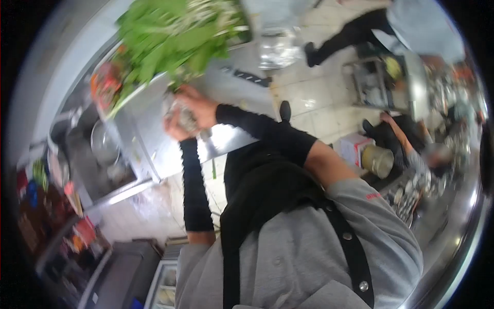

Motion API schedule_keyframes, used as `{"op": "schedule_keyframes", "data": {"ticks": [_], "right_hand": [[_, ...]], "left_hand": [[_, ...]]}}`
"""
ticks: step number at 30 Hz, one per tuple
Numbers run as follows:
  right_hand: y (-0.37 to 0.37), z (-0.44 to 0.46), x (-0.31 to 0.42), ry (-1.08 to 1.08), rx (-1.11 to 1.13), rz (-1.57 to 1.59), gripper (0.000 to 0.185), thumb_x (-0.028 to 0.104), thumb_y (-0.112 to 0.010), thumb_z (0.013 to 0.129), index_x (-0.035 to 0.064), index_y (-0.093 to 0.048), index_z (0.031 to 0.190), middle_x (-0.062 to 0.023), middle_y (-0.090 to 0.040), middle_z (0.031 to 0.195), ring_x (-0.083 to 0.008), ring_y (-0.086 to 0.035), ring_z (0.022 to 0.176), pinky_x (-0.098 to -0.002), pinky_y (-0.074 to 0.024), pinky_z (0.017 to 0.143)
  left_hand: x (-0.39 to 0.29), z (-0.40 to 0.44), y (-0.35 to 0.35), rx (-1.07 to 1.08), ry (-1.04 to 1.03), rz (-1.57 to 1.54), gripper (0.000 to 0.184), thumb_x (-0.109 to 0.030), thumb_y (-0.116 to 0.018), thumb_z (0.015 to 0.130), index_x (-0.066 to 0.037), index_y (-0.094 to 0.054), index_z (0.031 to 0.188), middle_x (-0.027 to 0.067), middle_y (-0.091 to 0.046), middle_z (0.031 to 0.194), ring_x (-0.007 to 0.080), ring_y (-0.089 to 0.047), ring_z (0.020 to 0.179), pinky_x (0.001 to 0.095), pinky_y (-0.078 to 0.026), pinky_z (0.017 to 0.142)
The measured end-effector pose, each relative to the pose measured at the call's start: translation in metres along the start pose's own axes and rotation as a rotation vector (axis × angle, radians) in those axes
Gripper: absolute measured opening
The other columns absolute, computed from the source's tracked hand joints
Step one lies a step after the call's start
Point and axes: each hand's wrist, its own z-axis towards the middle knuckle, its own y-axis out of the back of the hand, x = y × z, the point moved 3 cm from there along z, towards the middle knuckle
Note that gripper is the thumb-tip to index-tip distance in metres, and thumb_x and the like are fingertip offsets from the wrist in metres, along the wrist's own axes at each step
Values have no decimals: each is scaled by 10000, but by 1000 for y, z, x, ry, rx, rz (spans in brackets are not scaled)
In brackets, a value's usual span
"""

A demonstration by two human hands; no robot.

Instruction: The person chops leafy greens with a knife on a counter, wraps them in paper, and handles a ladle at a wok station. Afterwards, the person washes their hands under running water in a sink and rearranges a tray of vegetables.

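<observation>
Both my hands are closed together above the steel worktop (226, 136). My left hand (175, 129) grips a whitish, crumpled clump (188, 121), blurred so that its kind is unclear. My right hand (202, 109) presses against the same clump from the other side, fingers bent round it. Just beyond the hands lies a large heap of green leafy vegetables (180, 38) with pale stems. To the right of the heap, a knife with a black riveted handle (251, 78) rests on the worktop.
On the left is a sink (85, 159) with a metal bowl (105, 141). A red bag (106, 85) sits beside the greens. A person in dark trousers (355, 28) walks at upper right; another person (406, 139) is low at the right, near a yellowish bucket (378, 160).
</observation>
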Motion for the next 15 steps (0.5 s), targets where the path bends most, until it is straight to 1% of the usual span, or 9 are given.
{"op": "schedule_keyframes", "data": {"ticks": [1, 3, 4, 6, 7, 9, 10, 12, 15], "right_hand": [[9, -6, 9, -89, -1, 259, 1047, 251, -906, 603, 86, -353, 1477, -302, -229, 1555, -483, -284, 1451, -477, -365, 1170], [28, -19, 18, -56, -46, 303, 1014, 210, -885, 612, 66, -361, 1469, -313, -228, 1552, -498, -335, 1423, -466, -411, 1129], [43, -28, 24, 53, -65, 80, 1003, 185, -875, 608, 49, -366, 1462, -317, -228, 1549, -506, -360, 1407, -460, -432, 1108], [68, -47, 28, 129, -185, -19, 1134, 244, -913, 496, 25, -362, 1463, -328, -222, 1548, -501, -263, 1458, -455, -373, 1165], [91, -60, 36, 106, -190, 11, 1124, 240, -912, 494, 23, -371, 1456, -329, -220, 1548, -503, -265, 1456, -460, -370, 1169], [143, -94, 45, 98, -224, 36, 1132, 203, -915, 474, 17, -372, 1451, -316, -200, 1557, -498, -274, 1456, -469, -370, 1172], [185, -117, 63, 27, -167, 47, 956, 27, -819, 597, 27, -366, 1439, -287, -191, 1555, -487, -331, 1428, -448, -406, 1129], [230, -156, 51, -51, -205, 55, 976, 15, -819, 592, 37, -353, 1449, -280, -173, 1566, -486, -310, 1445, -455, -394, 1140], [310, -213, 45, -17, -325, 9, 975, 5, -816, 597, 25, -346, 1451, -275, -150, 1581, -478, -291, 1462, -453, -380, 1162]], "left_hand": [[-10, -3, -1, -66, 255, -298, 286, -211, -726, 862, -72, -767, 1108, 162, -732, 1066, 278, -677, 947, 399, -509, 932], [-82, -16, -16, -66, 423, -505, 359, -198, -721, 851, -27, -698, 1166, 165, -700, 1132, 273, -674, 974, 401, -534, 885], [-116, -24, -26, -53, 465, -548, 399, -192, -719, 846, -4, -664, 1194, 167, -684, 1165, 270, -673, 987, 402, -547, 862], [-168, -40, -49, -66, 501, -606, 459, -189, -727, 844, 22, -625, 1239, 169, -665, 1197, 267, -670, 997, 404, -558, 854], [-182, -50, -65, -92, 501, -598, 467, -187, -717, 864, 25, -610, 1267, 174, -652, 1216, 275, -664, 1014, 415, -556, 866], [-208, -69, -102, -3, 450, -618, 476, -173, -724, 872, 31, -589, 1280, 186, -635, 1252, 298, -659, 1044, 429, -551, 890], [-230, -82, -128, 30, 444, -652, 476, -167, -725, 873, 35, -584, 1280, 193, -628, 1263, 304, -659, 1052, 430, -550, 896], [-268, -108, -181, 65, 489, -657, 475, -157, -723, 875, 40, -577, 1283, 204, -628, 1265, 304, -660, 1063, 429, -549, 905], [-304, -143, -258, 182, 490, -659, 466, -140, -713, 884, 44, -573, 1288, 217, -632, 1263, 298, -662, 1071, 424, -548, 912]]}}
